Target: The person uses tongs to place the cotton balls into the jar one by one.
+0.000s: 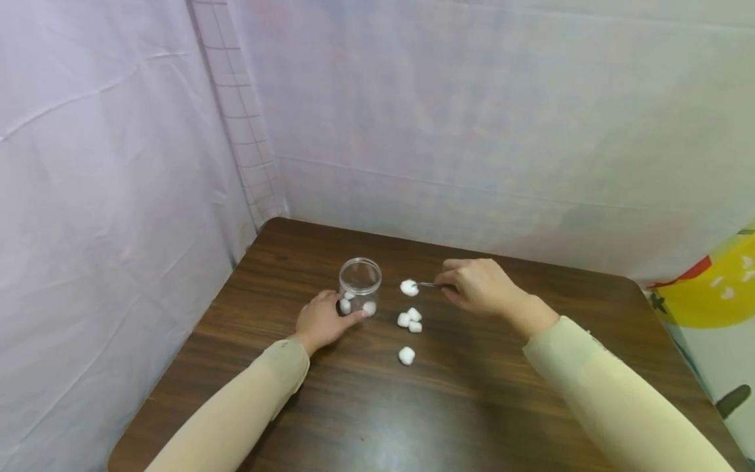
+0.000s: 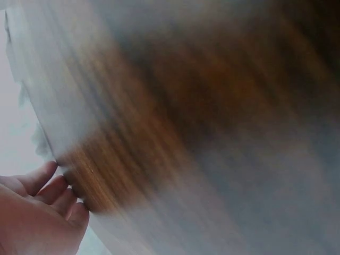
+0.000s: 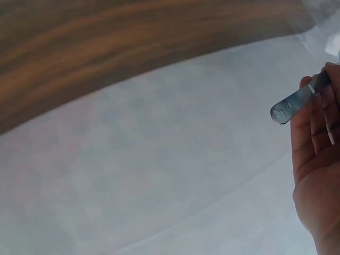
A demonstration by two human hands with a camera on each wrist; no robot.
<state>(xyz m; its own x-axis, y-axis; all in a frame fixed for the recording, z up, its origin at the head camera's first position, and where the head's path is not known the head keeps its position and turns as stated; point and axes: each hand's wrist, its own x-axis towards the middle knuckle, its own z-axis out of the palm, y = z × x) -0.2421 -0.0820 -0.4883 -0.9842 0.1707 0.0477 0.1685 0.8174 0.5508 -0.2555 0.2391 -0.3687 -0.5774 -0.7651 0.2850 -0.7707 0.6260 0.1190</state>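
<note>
In the head view a clear plastic jar (image 1: 360,276) stands upright without a lid, several white cotton balls (image 1: 369,308) inside it. My left hand (image 1: 324,321) holds the jar low on its left side, thumb across the front; the left wrist view shows the left hand (image 2: 48,212), but no jar can be made out there. With my right hand (image 1: 478,285) I grip metal tweezers (image 1: 427,284), whose tips are at a cotton ball (image 1: 409,287) right of the jar. The tweezers' rounded end (image 3: 289,109) sticks out of the right hand (image 3: 319,159) in the right wrist view.
Three cotton balls (image 1: 404,320) lie clustered on the brown wooden table (image 1: 265,262), and a single cotton ball (image 1: 406,356) lies nearer me. White cloth (image 1: 472,131) hangs behind the table and along its left. A yellow patterned surface (image 1: 714,295) is at the far right.
</note>
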